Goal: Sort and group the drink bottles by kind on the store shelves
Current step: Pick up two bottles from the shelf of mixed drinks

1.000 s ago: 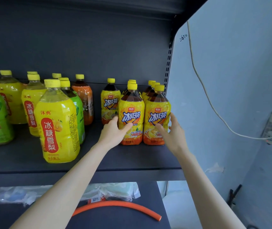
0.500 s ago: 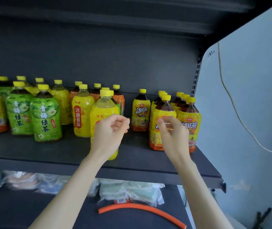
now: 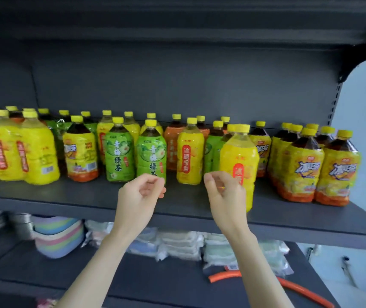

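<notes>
**Pick the stray, walk it to its own kind**

Both hands are off the stock. The left hand (image 3: 141,193) and right hand (image 3: 224,194) hover apart in front of the dark grey metal shelf (image 3: 84,196), fingers loosely curled, nothing in either. The right hand is just in front of the yellow pear-drink plastic bottle w/ red label (image 3: 240,152), which stands alone fwd of the row. Can't tell if it touches.

Sorting looks only partly done, imo. The dark iced-tea plastic bottles w/ yellow-orange labels (image 3: 301,167) are bunched at the right end. But a stray iced-tea bottle (image 3: 81,154) stands far left, between the pair of yellow pear-drink bottles (image 3: 37,152) and the green-label green-tea plastic bottles (image 3: 119,156). An orange-label bottle (image 3: 172,147) and another pear-drink bottle (image 3: 189,156) sit mid-row.

To do it well:
- Take 1 btl at a time and grip round the body below the shoulder.
- Lift clear of the neighbours, don't slide: they're tall, close-packed and easy to topple.
- Prob. best to carry the fwd pear bottle left to its pair, label out, then bring the stray iced tea to the right-end group.
</notes>
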The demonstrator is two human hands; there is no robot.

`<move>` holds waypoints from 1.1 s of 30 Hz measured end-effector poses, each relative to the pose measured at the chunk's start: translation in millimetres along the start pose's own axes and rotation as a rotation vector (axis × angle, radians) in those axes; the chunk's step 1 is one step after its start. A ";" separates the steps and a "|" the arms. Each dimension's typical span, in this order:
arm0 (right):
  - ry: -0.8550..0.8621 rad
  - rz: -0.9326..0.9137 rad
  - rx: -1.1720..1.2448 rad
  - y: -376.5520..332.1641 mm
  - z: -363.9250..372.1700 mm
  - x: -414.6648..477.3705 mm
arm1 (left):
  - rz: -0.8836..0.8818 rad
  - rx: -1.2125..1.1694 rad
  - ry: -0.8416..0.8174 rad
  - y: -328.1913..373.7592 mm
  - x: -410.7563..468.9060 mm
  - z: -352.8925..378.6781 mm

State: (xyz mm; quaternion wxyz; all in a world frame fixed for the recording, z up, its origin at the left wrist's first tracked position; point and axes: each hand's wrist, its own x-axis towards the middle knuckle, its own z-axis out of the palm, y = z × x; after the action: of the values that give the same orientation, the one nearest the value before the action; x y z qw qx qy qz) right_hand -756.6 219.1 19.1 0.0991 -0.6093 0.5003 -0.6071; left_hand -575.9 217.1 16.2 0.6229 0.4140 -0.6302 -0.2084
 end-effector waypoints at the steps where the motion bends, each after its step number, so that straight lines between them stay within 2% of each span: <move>1: -0.017 -0.002 -0.005 -3.9 11.4 0.2 | -0.007 0.001 0.004 -5.5 3.1 -8.0; 9: -0.028 -0.039 -0.013 -13.0 98.4 38.2 | -0.002 0.040 0.063 -58.4 59.1 -49.7; 15: -0.039 0.022 0.019 5.6 161.0 76.9 | -0.079 0.172 0.199 -117.5 114.7 -61.8; 20: -0.047 0.080 0.035 16.8 185.9 105.9 | -0.185 0.130 0.165 -146.0 168.2 -71.5; 25: -0.193 0.277 0.335 25.2 202.8 117.3 | -0.304 -0.056 0.030 -169.1 198.5 -73.8; 30: -0.188 0.306 0.416 31.3 209.3 122.5 | -0.301 -0.048 0.004 -182.2 205.5 -78.4; 33: -0.117 0.291 0.394 27.2 215.0 116.7 | -0.269 -0.070 -0.002 -180.0 201.3 -79.5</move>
State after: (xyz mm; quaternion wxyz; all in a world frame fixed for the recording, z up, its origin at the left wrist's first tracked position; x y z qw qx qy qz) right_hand -617.2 16.1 21.8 0.3312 -0.5341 0.4480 -0.6359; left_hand -428.6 -22.8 10.2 0.6028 0.4726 -0.5618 -0.3125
